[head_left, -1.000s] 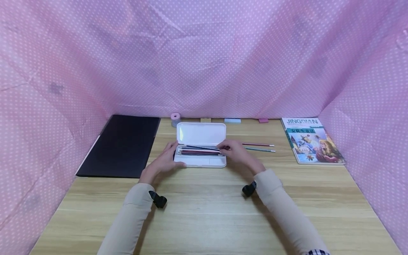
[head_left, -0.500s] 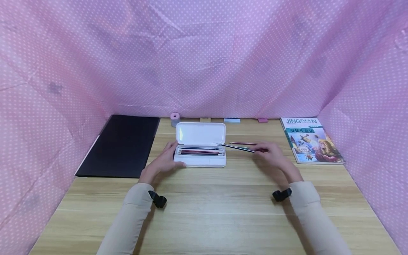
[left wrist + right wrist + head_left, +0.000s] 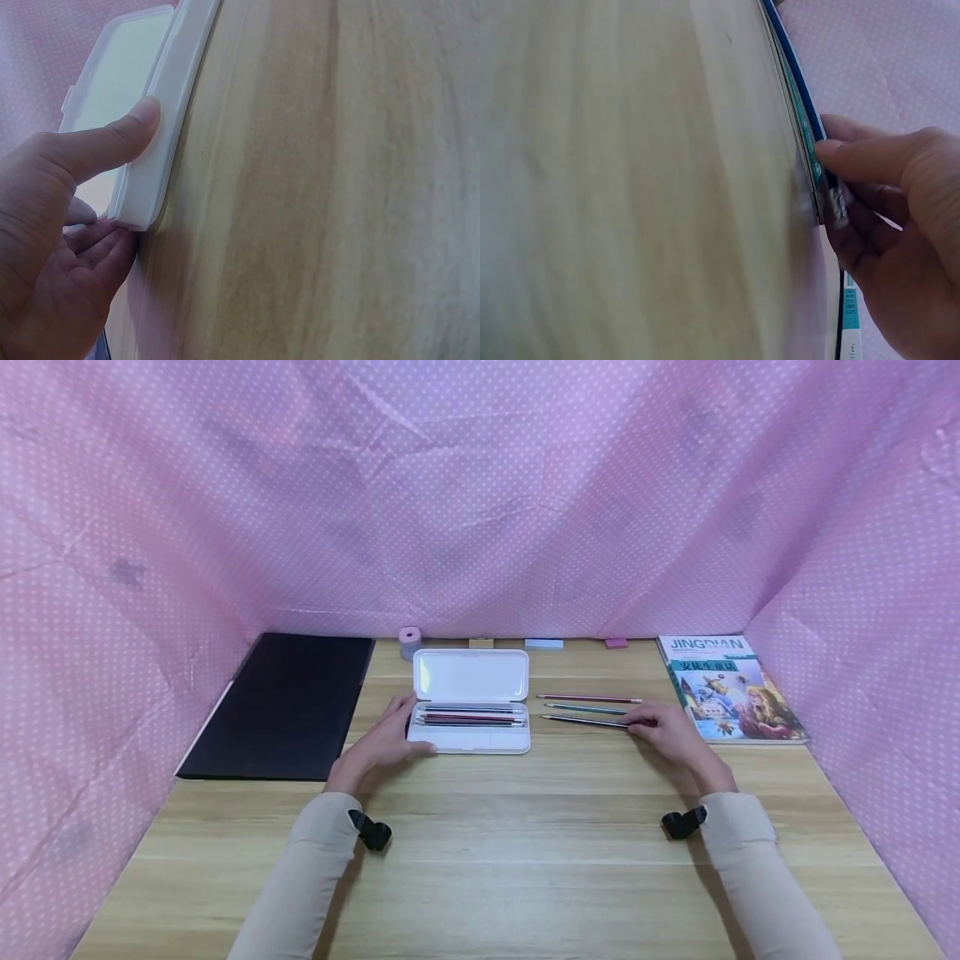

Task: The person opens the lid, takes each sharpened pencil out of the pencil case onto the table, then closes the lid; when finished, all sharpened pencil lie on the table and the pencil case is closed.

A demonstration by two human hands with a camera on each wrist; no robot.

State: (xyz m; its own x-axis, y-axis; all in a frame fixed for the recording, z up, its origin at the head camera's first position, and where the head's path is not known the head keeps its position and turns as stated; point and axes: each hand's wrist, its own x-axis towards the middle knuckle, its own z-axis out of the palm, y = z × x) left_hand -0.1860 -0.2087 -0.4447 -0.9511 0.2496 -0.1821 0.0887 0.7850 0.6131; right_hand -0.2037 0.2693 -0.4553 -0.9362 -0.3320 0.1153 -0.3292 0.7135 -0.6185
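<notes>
An open white pencil case lies on the table, its lid raised at the back and several pencils in its upper compartment. My left hand holds the case's left end. In the left wrist view, the thumb lies against the front side and the other fingers are at the end. To the right, my right hand pinches the eraser end of a dark blue pencil, which lies low along the table. Behind it are a green pencil and a red pencil, roughly parallel.
A black folder lies at the left and a picture magazine at the right. Along the back stand a pink-topped roll, a yellow block, a light blue block and a pink block. A dotted pink curtain surrounds the table.
My right hand has moved right from the case, taking the dark blue pencil out and bringing it down in front of the green and red ones. The left hand has stayed on the case.
</notes>
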